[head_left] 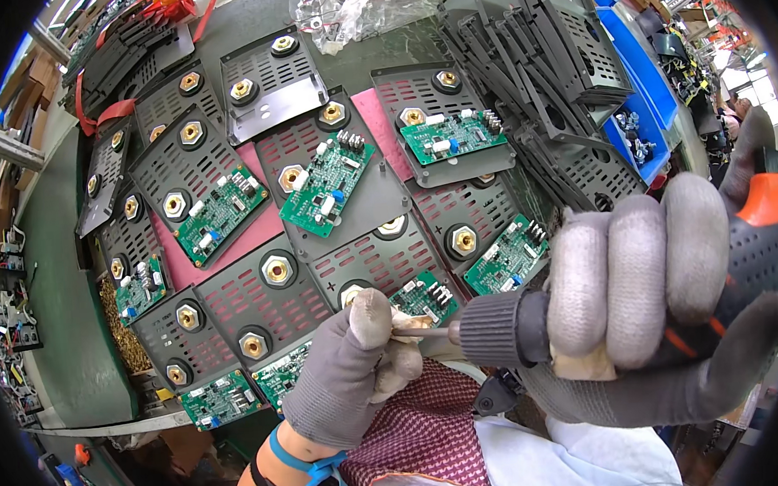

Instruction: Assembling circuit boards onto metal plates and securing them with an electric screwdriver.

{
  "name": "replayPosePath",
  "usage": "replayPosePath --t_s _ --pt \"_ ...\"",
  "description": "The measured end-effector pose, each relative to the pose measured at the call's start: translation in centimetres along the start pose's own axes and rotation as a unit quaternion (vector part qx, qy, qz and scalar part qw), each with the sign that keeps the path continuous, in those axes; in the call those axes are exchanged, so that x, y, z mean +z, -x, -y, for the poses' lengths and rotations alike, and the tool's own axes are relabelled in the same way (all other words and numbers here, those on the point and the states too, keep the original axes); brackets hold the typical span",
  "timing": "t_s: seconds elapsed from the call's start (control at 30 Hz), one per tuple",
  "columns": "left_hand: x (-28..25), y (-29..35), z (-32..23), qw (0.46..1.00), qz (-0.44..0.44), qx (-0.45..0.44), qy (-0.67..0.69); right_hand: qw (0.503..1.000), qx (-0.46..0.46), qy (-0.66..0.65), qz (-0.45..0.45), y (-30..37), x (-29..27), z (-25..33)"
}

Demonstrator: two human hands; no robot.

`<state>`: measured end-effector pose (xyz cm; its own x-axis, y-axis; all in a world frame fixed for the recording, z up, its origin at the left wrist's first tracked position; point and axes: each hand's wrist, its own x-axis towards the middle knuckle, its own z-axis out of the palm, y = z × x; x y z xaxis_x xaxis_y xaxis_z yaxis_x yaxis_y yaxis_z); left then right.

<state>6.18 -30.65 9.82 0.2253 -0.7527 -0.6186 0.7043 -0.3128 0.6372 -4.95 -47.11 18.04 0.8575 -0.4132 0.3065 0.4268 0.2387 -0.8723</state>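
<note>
My right hand, in a grey glove, wraps round a black and orange cordless drill held sideways. Its chuck points left, towards my left hand. That gloved hand is closed in a pinch at the drill bit, where a small tan scrap also shows. Under and beyond my hands lie dark slotted metal panels with brass hex nuts. Green circuit boards rest on several panels, one partly behind the left hand. The bit's tip is hidden by the fingers.
Dark metal brackets are heaped at the far right, beside blue bins with small parts. More panels are stacked far left near an orange-red strap. Clear plastic bags lie at the back. Pink sheet shows between panels.
</note>
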Motion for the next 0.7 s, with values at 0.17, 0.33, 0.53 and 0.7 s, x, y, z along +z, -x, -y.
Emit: replayPosePath --t_s 0.17,0.33,0.53,0.7 --pt "0.5 -0.2 0.4 0.994 0.014 0.017 0.105 1.0 -0.001 0.005 -0.001 -0.3 -0.2 -0.2" --pt "0.5 -0.3 0.3 0.997 -0.004 -0.008 0.08 1.0 -0.003 0.006 -0.001 -0.3 -0.3 -0.1" --pt "1.3 -0.6 0.8 0.992 -0.038 0.062 0.107 1.0 -0.001 0.009 0.0 -0.4 -0.5 0.2" --pt "1.6 -0.5 0.7 0.984 0.007 0.06 0.169 1.0 -0.001 0.018 -0.001 -0.3 -0.6 0.3"
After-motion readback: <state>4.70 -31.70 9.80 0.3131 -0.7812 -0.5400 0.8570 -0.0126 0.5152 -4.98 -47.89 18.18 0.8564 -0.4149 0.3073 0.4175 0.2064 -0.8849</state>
